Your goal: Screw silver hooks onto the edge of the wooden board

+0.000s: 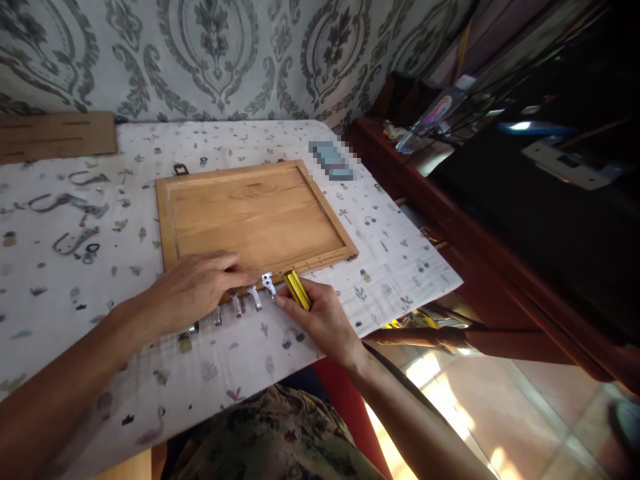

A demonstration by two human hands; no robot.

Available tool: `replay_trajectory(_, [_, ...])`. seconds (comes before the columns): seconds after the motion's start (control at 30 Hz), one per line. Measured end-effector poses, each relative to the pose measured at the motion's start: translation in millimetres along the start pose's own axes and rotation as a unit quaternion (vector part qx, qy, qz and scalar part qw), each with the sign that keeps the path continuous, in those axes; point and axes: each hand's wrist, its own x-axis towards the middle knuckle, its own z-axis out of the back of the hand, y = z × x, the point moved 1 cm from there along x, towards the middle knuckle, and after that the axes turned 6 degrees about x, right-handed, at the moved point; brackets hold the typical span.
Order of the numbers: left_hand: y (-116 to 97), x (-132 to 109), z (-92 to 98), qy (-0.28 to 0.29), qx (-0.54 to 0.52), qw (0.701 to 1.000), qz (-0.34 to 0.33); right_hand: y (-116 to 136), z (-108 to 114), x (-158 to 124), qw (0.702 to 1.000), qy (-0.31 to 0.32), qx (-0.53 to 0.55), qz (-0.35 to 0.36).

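A framed wooden panel (255, 207) lies flat on the patterned tablecloth, with several metal hooks (256, 298) in a row along its near edge. My left hand (197, 290) rests over the panel's near left part, its fingers stretched towards the hooks and holding nothing visible. In my right hand (317, 317) is a yellow-and-black tool handle (297, 290); its working end does not show. The thumb and fingertips of that hand are at the rightmost metal hook (269, 285), which sits at the panel's edge. Small dark holes run along the edge to its right.
Loose metal hooks (75, 202) lie on the left of the tablecloth (395, 267). A cardboard piece (57, 137) is at the back left, and a blurred-out rectangle (333, 160) at the back right. A dark wooden cabinet (480, 240) with a plastic bottle (435, 113) stands at right.
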Motion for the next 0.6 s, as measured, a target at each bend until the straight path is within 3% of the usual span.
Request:
replay_trajectory(0.2, [1,-1,-3.0,-0.026,-0.006,1.0,-0.006,-1,-1,1,1.0,0.002,-0.001,-0.006])
replay_trajectory(0.4, [1,-1,-4.2,-0.015,0.001,1.0,-0.005,0,0,0,1.0,-0.002,-0.008,0.002])
replay_trajectory(0.6, [5,-5,-10.7,-0.051,0.002,0.999,-0.016,-1,0,1,1.0,-0.003,-0.007,0.001])
